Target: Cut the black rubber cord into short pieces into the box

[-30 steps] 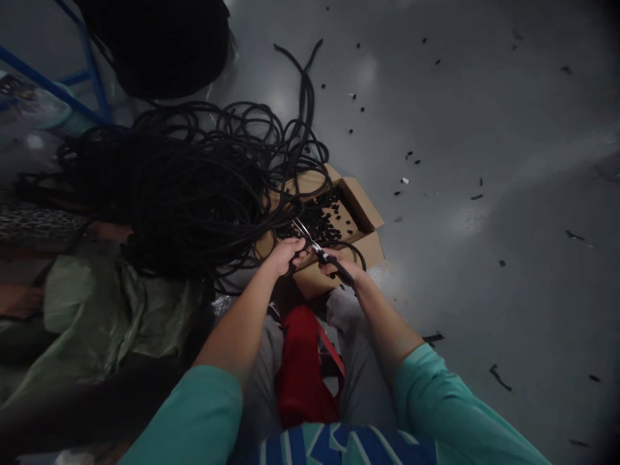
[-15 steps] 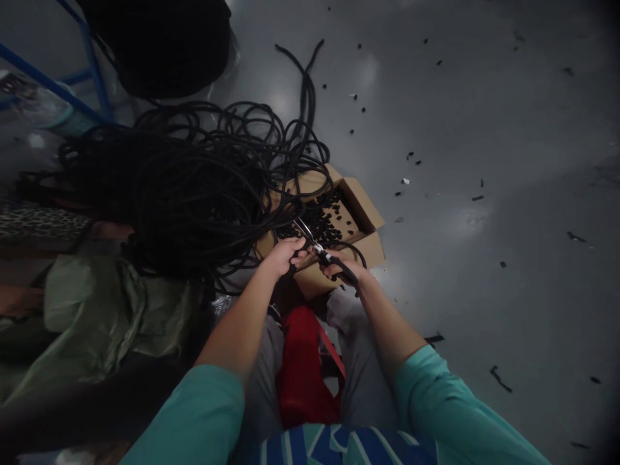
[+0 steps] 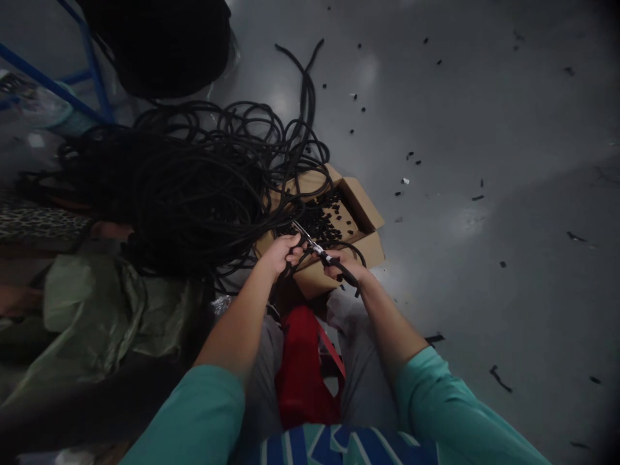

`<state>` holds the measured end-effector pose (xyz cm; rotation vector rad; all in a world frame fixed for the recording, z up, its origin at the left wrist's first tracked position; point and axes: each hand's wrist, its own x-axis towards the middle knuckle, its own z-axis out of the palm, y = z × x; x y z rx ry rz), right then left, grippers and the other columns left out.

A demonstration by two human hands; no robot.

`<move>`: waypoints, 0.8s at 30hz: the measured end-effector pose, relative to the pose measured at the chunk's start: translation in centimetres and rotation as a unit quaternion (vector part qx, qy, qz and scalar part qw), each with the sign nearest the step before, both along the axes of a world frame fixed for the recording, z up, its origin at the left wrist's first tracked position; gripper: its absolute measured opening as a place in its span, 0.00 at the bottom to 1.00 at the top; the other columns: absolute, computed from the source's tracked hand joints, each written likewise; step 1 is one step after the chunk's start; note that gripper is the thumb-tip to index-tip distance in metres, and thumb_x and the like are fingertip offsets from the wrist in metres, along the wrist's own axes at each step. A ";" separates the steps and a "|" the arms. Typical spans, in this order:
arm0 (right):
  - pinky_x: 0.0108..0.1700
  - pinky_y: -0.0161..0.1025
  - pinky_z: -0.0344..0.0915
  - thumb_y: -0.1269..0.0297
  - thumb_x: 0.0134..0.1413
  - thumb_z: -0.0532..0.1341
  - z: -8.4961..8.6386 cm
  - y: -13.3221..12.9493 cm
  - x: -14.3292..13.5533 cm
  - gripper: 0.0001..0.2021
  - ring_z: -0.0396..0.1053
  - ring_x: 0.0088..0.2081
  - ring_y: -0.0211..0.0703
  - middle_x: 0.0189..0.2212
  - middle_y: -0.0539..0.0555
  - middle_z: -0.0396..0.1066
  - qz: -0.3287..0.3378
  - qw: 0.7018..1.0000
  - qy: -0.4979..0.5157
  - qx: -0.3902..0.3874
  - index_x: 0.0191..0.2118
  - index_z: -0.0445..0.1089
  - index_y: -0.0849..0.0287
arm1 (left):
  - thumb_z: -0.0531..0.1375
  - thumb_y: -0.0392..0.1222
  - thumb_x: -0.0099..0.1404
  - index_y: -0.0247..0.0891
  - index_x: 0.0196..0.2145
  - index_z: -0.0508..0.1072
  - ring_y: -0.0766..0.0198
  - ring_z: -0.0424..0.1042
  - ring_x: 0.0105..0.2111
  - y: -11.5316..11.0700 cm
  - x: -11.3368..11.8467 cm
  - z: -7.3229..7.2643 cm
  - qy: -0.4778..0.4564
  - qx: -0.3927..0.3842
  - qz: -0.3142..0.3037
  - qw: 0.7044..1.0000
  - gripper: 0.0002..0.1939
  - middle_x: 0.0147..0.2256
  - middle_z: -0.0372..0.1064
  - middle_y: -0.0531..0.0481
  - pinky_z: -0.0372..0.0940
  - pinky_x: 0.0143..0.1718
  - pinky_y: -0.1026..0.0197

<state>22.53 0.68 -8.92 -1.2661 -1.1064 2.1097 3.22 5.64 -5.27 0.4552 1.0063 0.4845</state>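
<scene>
My right hand (image 3: pixel 345 266) is closed round the dark handles of a pair of scissors (image 3: pixel 317 248), whose metal blades point up and left over a cardboard box (image 3: pixel 371 216). My left hand (image 3: pixel 282 253) grips a black cord (image 3: pixel 305 253) just left of the blades. Many small black cut pieces (image 3: pixel 322 223) lie in the box. A big tangle of black cord (image 3: pixel 203 181) spreads to the left and loops over the box's edge. The blades look nearly closed; whether they touch the cord I cannot tell.
Black scraps (image 3: pixel 477 197) are scattered over the grey floor at right. A large black bundle (image 3: pixel 159 45) and a blue metal frame (image 3: pixel 92 64) stand at upper left. Green sheeting (image 3: pixel 97 316) lies at left, near another person's hand (image 3: pixel 19 300). A red object (image 3: pixel 305 368) is between my legs.
The scissor blades have swung closer together. My left hand has shifted slightly left with the cord, and more of the cord shows between my hands.
</scene>
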 end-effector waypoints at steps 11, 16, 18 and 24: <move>0.20 0.30 0.52 0.67 0.31 0.60 0.8 0.1 0.8 0.29 0.56 0.17 0.32 0.15 0.43 0.61 -0.042 0.999 -0.028 -0.021 0.48 0.65 0.64 | 0.61 0.41 0.53 0.29 0.26 0.68 0.76 0.56 0.14 0.3 0.2 0.0 0.028 0.038 0.044 0.998 0.10 0.17 0.59 0.54 0.49 0.15 0.70; 0.28 0.31 0.55 0.70 0.28 0.62 0.5 0.3 1.2 0.31 0.61 0.26 0.34 0.24 0.46 0.66 -0.005 1.000 -0.014 -0.002 0.48 0.65 0.61 | 0.60 0.33 0.52 0.29 0.29 0.68 0.73 0.62 0.19 0.4 0.3 0.2 0.025 0.049 0.071 0.996 0.06 0.21 0.63 0.52 0.57 0.20 0.68; 0.30 0.32 0.56 0.70 0.28 0.62 0.4 0.4 1.3 0.32 0.61 0.29 0.35 0.26 0.47 0.66 0.008 1.000 -0.014 0.005 0.49 0.65 0.60 | 0.60 0.34 0.52 0.30 0.30 0.67 0.73 0.62 0.19 0.3 0.2 0.1 0.024 0.069 0.072 0.995 0.07 0.21 0.64 0.52 0.57 0.20 0.68; 0.32 0.33 0.55 0.69 0.28 0.63 -0.3 0.4 1.3 0.33 0.61 0.30 0.36 0.26 0.47 0.65 0.027 0.999 -0.006 0.017 0.50 0.65 0.61 | 0.62 0.38 0.52 0.31 0.29 0.65 0.71 0.64 0.17 0.3 0.2 0.0 0.069 0.090 0.061 0.992 0.10 0.23 0.67 0.50 0.56 0.18 0.67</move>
